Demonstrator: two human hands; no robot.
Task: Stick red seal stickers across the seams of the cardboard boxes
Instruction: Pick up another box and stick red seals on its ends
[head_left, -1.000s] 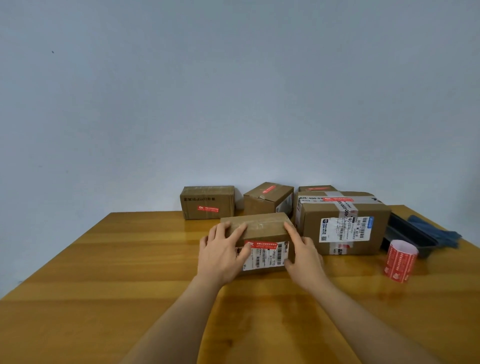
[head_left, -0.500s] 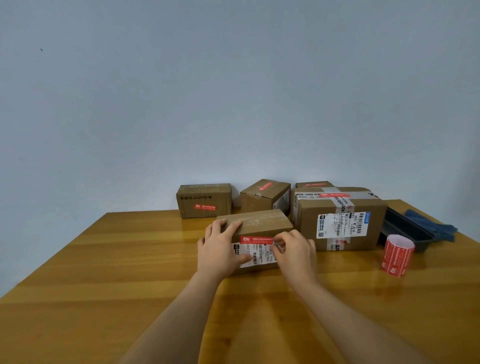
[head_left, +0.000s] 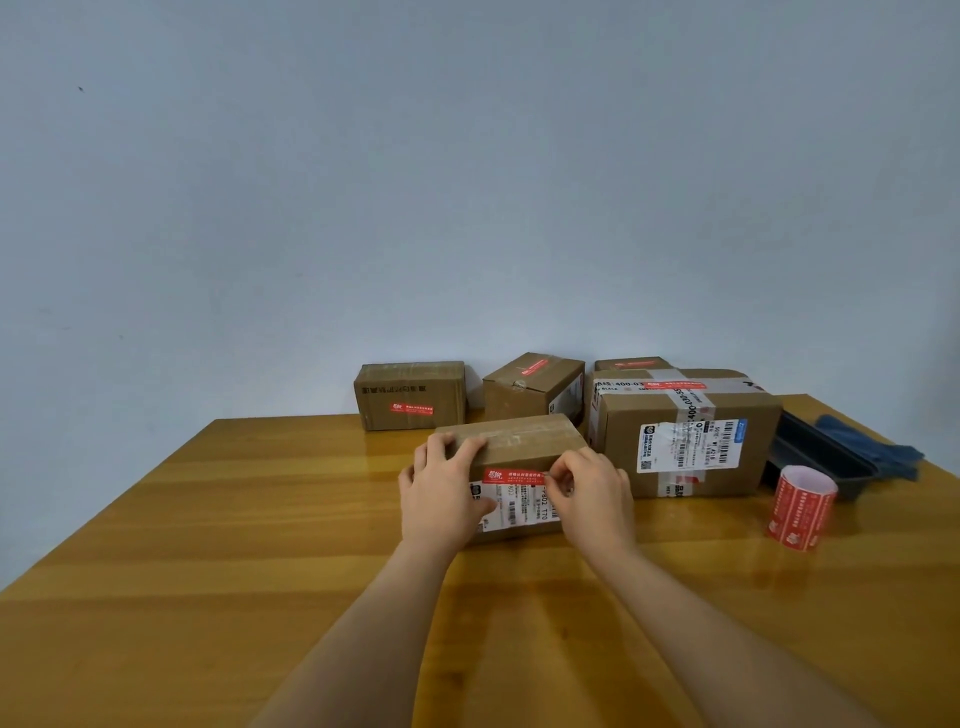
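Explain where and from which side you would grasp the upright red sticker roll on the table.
Grip the sticker roll around its curved side wall, probably coming from the near or left side. It stands upright on the table with the black tray close behind it.

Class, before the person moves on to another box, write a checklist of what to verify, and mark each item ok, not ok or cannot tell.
1. Front box steadied by left hand: ok.
2. Red sticker on the box: ok.
3. Sticker's right end pressed flat under right hand: cannot tell.
4. Sticker crosses a seam: cannot tell.
5. Sticker roll upright on the table: ok.
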